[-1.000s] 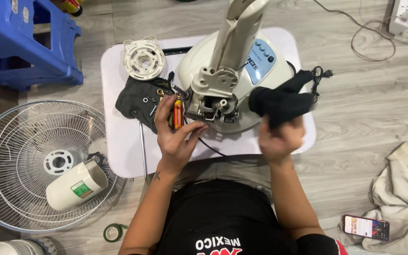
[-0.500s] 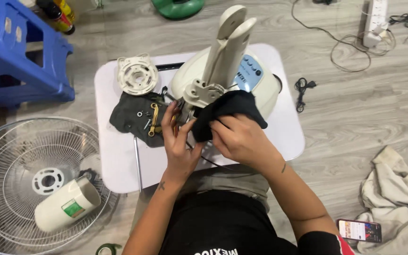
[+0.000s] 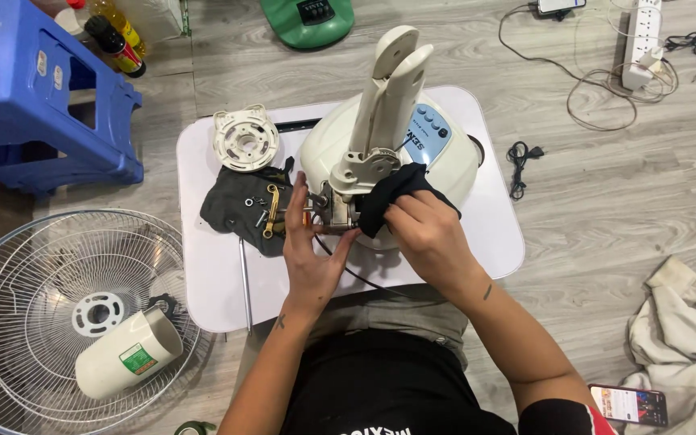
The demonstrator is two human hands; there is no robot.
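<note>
Overhead view of a person seated at a small white table (image 3: 227, 282) on which a cream fan base (image 3: 445, 161) stands, its neck column (image 3: 392, 89) rising toward 12 o'clock. The right hand (image 3: 428, 238) lies at 6 o'clock of the base, fingers curled together and clamped on a black cloth (image 3: 396, 189) that is pressed against the bracket (image 3: 364, 165) at the foot of the column. The left hand (image 3: 312, 258), at 7 o'clock of the base, has its fingers extended and slightly apart, the tips touching the metal mechanism (image 3: 333, 211) just below the bracket — whether it grips a small tool there cannot be told. At 9 o'clock of the base a dark rag (image 3: 231, 213) lies on the table, carrying screws and a brass-coloured part (image 3: 272, 211); a round white plastic disc (image 3: 245, 138) sits just beyond it, toward 11 o'clock. On the floor, at 8 o'clock of the table, a wire fan grille (image 3: 50, 282) lies flat with a white cylindrical housing (image 3: 126, 362) resting on it. A blue stool (image 3: 50, 121) stands at 10 o'clock; a crumpled pale cloth (image 3: 678, 322) and a phone (image 3: 628, 403) lie at 4 o'clock — a power strip (image 3: 642, 40) with cables at 1 o'clock.
</note>
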